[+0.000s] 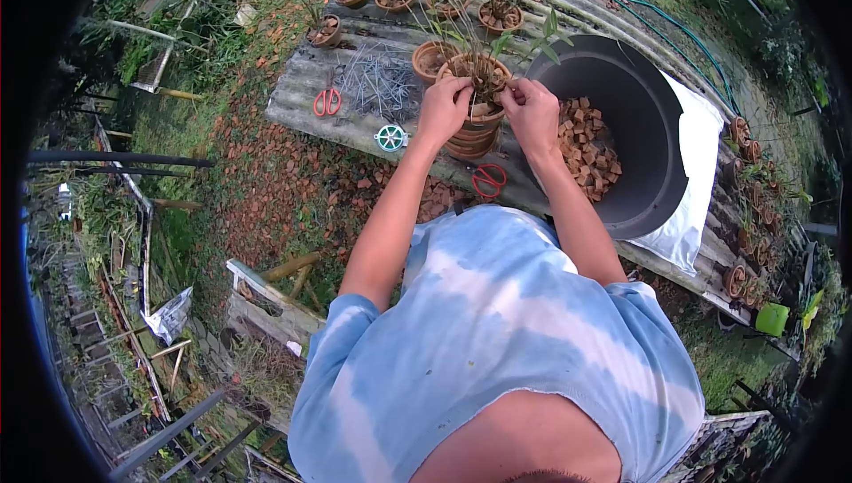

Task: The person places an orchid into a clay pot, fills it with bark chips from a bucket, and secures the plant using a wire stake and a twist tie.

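Note:
A leafy potted plant (pixel 486 70) with thin upright stems sits in a terracotta pot on top of a stack of clay pots (pixel 473 140). My left hand (pixel 445 110) is at the near left of the pot rim, its fingers pinched by the stem bases. Opposite it, my right hand (pixel 532 116) has its thumb and fingertips pressed together at the right rim. Whatever is between the fingertips is too small to make out. Another clay pot (pixel 429 61) stands just behind my left hand.
Red-handled scissors (pixel 327 102), cut wires (pixel 382 84) and a green-white wire spool (pixel 390 137) lie left on the corrugated bench (pixel 284 84). A second red-handled pair (pixel 488 181) is near the front edge. At right, a large black tub (pixel 646 141) holds brick chunks (pixel 587 148).

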{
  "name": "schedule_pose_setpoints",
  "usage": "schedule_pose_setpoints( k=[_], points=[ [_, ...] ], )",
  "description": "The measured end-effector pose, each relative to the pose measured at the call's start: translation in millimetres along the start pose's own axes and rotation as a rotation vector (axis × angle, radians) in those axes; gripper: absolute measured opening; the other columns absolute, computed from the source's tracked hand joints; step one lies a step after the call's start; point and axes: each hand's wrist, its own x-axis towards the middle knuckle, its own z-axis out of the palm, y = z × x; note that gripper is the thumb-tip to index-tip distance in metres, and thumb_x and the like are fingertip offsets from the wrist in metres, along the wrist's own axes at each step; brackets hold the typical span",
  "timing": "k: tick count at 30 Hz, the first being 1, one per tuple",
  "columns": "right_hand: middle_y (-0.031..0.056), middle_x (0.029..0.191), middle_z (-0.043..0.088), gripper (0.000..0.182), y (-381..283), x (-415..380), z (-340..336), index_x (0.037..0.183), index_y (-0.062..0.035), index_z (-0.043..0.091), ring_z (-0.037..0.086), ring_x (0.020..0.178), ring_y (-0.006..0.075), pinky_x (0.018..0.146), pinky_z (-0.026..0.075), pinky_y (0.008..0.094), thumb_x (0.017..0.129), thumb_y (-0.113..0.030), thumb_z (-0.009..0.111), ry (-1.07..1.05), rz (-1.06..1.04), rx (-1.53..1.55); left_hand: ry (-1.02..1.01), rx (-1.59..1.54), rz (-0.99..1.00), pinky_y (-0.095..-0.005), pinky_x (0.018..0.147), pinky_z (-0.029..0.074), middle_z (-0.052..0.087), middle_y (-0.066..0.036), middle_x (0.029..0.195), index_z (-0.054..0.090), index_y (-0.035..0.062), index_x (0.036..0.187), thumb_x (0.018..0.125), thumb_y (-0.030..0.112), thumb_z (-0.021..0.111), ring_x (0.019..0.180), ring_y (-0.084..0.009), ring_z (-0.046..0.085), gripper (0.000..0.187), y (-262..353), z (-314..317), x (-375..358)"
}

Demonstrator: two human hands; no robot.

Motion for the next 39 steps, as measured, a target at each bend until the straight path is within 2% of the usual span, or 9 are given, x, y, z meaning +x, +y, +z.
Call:
schedule_pose_setpoints(
  k=[10,13,16,19,25,28,31,34,39],
  points=[
    [0.0144,0.092,0.071,0.019,0,-1,5,0.107,-0.0096,0.079,0.072,0.08,0.038,0.073,0.059,0.0474,0.09,-0.015,0.072,-0.074,-0.147,-0.156,-0.058,0.001,-0.081,-0.0366,0.073,0.055,0.074,-0.019,0.095,0.075,0.0007,0.115,0.097,0.014,0.069,0.079,-0.028,0.073,0.023,13,-7,-1],
    [0.0147,0.096,0.071,0.02,1,-2,9,0.11,-0.0096,0.078,0.072,0.083,0.038,0.074,0.059,0.0476,0.091,-0.013,0.072,-0.121,-0.223,-0.132,-0.016,-0.006,-0.045,-0.0362,0.072,0.055,0.075,-0.019,0.095,0.075,0.0006,0.115,0.096,0.014,0.07,0.078,-0.0265,0.073,0.023,8,-3,0],
    [0.015,0.098,0.071,0.019,4,0,10,0.11,-0.0089,0.078,0.071,0.085,0.0384,0.075,0.059,0.0476,0.092,-0.012,0.071,-0.145,-0.199,-0.129,0.004,-0.031,-0.043,-0.0358,0.071,0.055,0.076,-0.019,0.095,0.075,-0.0007,0.113,0.095,0.014,0.072,0.077,-0.0262,0.074,0.023,6,-2,-2],
    [0.0158,0.096,0.07,0.018,4,2,9,0.109,-0.0064,0.077,0.071,0.083,0.0386,0.075,0.058,0.0479,0.093,-0.011,0.071,-0.082,-0.208,-0.106,0.024,-0.035,-0.044,-0.0358,0.07,0.055,0.076,-0.02,0.095,0.076,-0.0019,0.112,0.094,0.014,0.073,0.076,-0.0264,0.074,0.024,7,-1,-2],
    [0.0177,0.092,0.07,0.019,-2,-5,-4,0.107,-0.0036,0.077,0.071,0.078,0.0399,0.072,0.059,0.0481,0.093,-0.014,0.07,-0.009,-0.062,-0.124,0.014,-0.043,-0.08,-0.0352,0.073,0.057,0.077,-0.02,0.095,0.076,-0.0016,0.112,0.094,0.016,0.075,0.079,-0.0267,0.076,0.026,10,-2,-2],
    [0.0171,0.09,0.069,0.017,-9,-10,-6,0.102,-0.0041,0.077,0.07,0.076,0.0404,0.07,0.058,0.0485,0.094,-0.017,0.07,-0.017,-0.107,-0.264,0.004,-0.053,-0.083,-0.0351,0.075,0.058,0.077,-0.019,0.096,0.076,-0.0021,0.112,0.094,0.016,0.075,0.081,-0.0268,0.076,0.026,11,-3,-2],
    [0.0165,0.087,0.067,0.016,-19,-4,-9,0.095,-0.0036,0.074,0.07,0.075,0.0401,0.069,0.058,0.0496,0.094,-0.019,0.069,0.007,-0.055,-0.328,-0.008,-0.051,-0.077,-0.0358,0.075,0.058,0.076,-0.02,0.097,0.076,-0.0028,0.112,0.093,0.016,0.075,0.082,-0.0269,0.076,0.026,12,-4,-1],
    [0.0166,0.086,0.066,0.014,-21,-4,-6,0.09,-0.0033,0.071,0.07,0.076,0.0402,0.068,0.057,0.0505,0.093,-0.017,0.068,-0.038,-0.072,-0.35,-0.034,-0.042,-0.084,-0.0362,0.075,0.057,0.076,-0.02,0.098,0.076,-0.0029,0.113,0.094,0.016,0.074,0.083,-0.0279,0.076,0.027,11,-6,-1],
    [0.0173,0.087,0.067,0.013,-12,-2,5,0.091,-0.004,0.07,0.07,0.078,0.0408,0.07,0.057,0.0509,0.092,-0.016,0.069,-0.043,-0.117,-0.29,-0.028,-0.022,-0.048,-0.0374,0.075,0.057,0.076,-0.021,0.1,0.075,-0.0025,0.113,0.094,0.016,0.073,0.083,-0.03,0.076,0.026,9,-5,-1]
  ],
)
